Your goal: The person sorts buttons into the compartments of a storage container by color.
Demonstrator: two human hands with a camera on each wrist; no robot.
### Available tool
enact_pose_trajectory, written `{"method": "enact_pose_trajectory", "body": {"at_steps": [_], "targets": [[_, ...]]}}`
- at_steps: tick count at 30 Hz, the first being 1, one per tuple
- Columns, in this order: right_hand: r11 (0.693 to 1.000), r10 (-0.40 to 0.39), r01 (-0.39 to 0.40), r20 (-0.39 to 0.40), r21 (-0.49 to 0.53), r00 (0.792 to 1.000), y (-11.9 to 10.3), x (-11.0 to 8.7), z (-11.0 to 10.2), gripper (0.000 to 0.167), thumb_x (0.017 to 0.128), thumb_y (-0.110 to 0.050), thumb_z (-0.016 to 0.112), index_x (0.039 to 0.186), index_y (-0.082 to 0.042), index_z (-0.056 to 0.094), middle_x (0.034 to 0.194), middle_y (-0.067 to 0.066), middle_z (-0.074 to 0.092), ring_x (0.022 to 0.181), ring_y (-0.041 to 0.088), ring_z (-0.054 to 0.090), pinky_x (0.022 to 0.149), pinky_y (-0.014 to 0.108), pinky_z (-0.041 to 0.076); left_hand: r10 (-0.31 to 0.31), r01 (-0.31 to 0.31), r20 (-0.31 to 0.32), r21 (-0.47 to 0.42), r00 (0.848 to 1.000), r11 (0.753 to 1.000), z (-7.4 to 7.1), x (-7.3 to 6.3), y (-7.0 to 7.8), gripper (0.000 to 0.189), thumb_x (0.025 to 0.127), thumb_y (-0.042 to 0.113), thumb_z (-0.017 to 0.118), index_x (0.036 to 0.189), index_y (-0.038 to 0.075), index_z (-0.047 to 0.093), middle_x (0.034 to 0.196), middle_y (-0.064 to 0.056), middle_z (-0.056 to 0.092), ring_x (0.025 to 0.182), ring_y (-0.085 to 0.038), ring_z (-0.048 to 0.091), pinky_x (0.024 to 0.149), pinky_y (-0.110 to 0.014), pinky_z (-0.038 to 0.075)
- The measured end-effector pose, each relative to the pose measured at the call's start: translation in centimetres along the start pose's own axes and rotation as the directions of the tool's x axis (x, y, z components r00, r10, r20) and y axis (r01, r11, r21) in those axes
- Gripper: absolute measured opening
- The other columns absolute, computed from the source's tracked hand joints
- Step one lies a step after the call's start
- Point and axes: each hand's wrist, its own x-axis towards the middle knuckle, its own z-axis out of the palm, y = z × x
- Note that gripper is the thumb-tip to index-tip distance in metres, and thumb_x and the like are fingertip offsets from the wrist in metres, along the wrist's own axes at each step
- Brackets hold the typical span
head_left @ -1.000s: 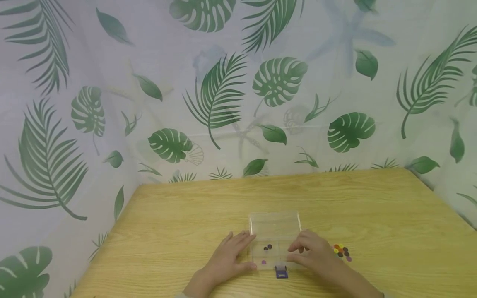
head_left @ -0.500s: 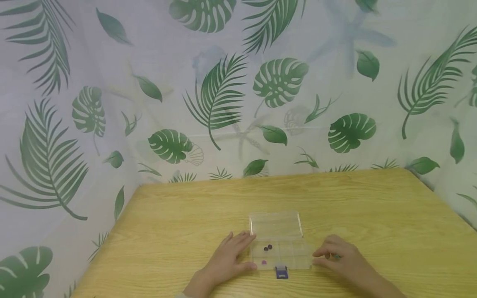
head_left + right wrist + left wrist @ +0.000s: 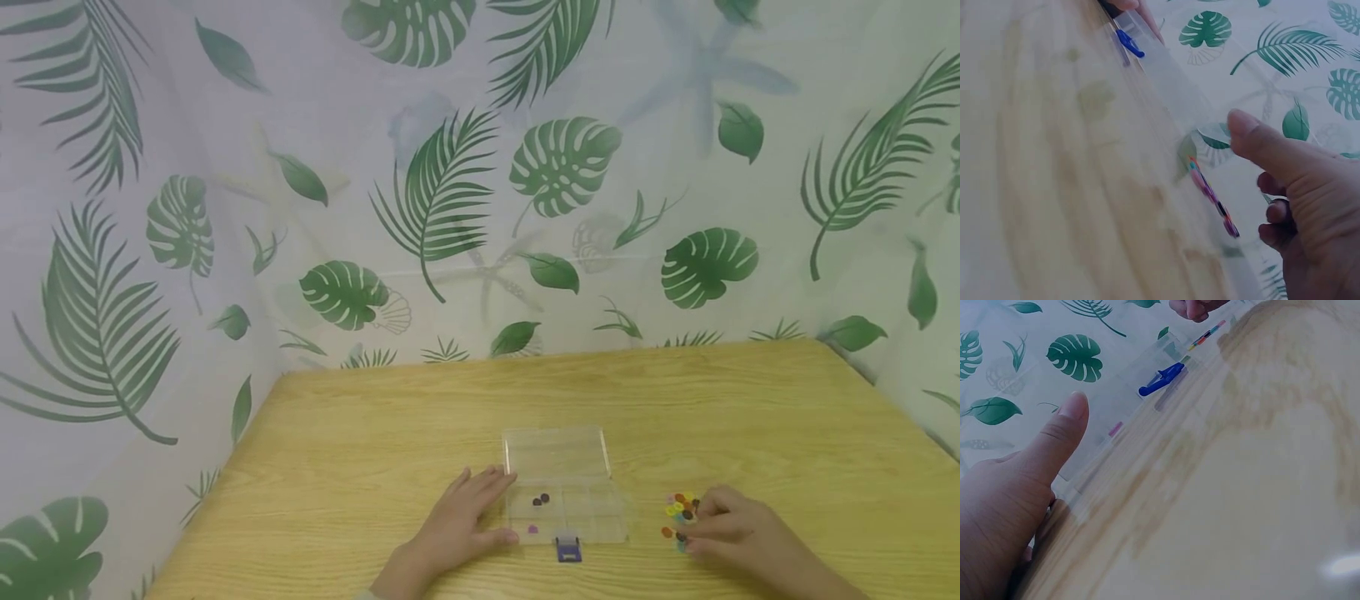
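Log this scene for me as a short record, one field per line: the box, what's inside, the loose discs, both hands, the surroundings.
Box: clear box, divided, lid open at the back, blue latch at the front
Inside: two dark discs back left; one magenta disc front left
Loose: multicolored discs on the table, right of the box
Left hand: left hand, at the box's left edge
Right hand: right hand, at the loose discs; grip unclear
Surroundings: wood-grain table, leaf-print backdrop
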Motion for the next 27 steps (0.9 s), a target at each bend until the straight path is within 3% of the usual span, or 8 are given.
{"method": "enact_pose_trajectory", "body": {"at_steps": [6, 9, 15, 27], "targets": [[0.979, -0.160, 0.155, 0.029, 0.129, 0.987, 1.3, -1.1, -0.3, 0.046, 0.065, 0.016, 0.073, 0.106, -0.006, 0.072, 0.085, -0.004, 0.047, 0.073, 0.005, 0.039, 0.051, 0.015, 0.036, 0.014, -0.014, -0.006, 0.016, 1.000, 1.000, 0.0, 0.1, -0.1, 0.075, 0.087, 0.059, 0.053, 0.148, 0.020, 0.033, 0.150, -0.004, 0.037, 0.139, -0.021, 0.033, 0.116, -0.050, 0.019], [0.978, -0.134, 0.123, 0.056, 0.167, 0.989, 1.5, -1.2, -0.3, 0.045, 0.068, 0.015, 0.072, 0.107, -0.007, 0.072, 0.088, -0.003, 0.051, 0.075, 0.005, 0.042, 0.053, 0.013, 0.042, 0.009, -0.009, -0.008, 0.014, 1.000, 1.000, -0.1, 0.0, -0.1, 0.074, 0.087, 0.057, 0.054, 0.147, 0.021, 0.033, 0.150, -0.003, 0.037, 0.139, -0.021, 0.033, 0.116, -0.050, 0.018], [0.990, -0.037, 0.027, 0.070, 0.139, 0.997, 1.2, -1.1, -0.3, 0.035, 0.071, 0.009, 0.074, 0.101, -0.010, 0.074, 0.091, -0.005, 0.058, 0.077, 0.003, 0.047, 0.058, 0.016, 0.050, 0.002, -0.002, 0.000, -0.004, 1.000, 1.000, -0.2, 0.0, 0.1, 0.073, 0.087, 0.056, 0.055, 0.147, 0.020, 0.034, 0.150, -0.003, 0.037, 0.139, -0.021, 0.032, 0.116, -0.050, 0.018], [0.987, -0.041, 0.029, 0.074, 0.158, 0.996, 1.2, -1.0, -0.2, 0.036, 0.072, 0.010, 0.073, 0.103, -0.008, 0.073, 0.090, -0.004, 0.057, 0.073, 0.006, 0.046, 0.055, 0.017, 0.050, -0.003, 0.002, -0.005, -0.001, 1.000, 1.000, -0.1, 0.0, -0.1, 0.074, 0.086, 0.058, 0.054, 0.148, 0.021, 0.033, 0.150, -0.003, 0.037, 0.139, -0.022, 0.033, 0.117, -0.049, 0.017]]}}
